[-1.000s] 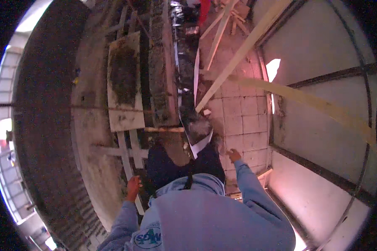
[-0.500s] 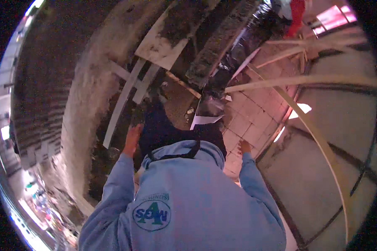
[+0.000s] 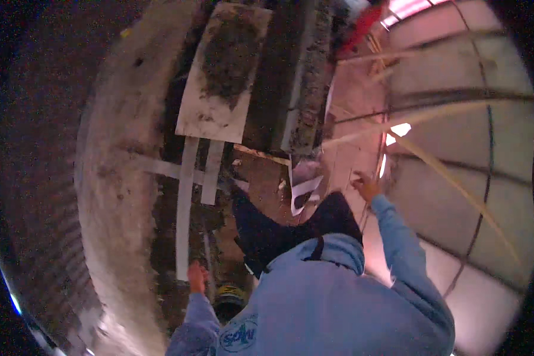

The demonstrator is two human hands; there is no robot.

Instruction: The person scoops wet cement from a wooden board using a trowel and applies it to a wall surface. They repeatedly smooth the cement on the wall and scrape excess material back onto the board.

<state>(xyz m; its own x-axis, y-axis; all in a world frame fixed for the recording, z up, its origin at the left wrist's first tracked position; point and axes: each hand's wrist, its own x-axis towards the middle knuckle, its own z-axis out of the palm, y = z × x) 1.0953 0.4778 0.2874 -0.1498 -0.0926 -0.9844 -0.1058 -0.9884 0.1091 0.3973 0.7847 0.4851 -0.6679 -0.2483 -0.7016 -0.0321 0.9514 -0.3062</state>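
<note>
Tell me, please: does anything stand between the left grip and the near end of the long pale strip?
Nothing visible does. The left grip is right beside that end of the long pale strip; whether they touch, I cannot tell. The shorter strip lies farther ahead, not between them.

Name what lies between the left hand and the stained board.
In the head view: a long pale strip, a shorter strip beside it, and a pale crosspiece.

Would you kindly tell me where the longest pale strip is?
The longest pale strip runs down the head view left of centre, from the near edge of the stained board to beside the left hand.
</note>
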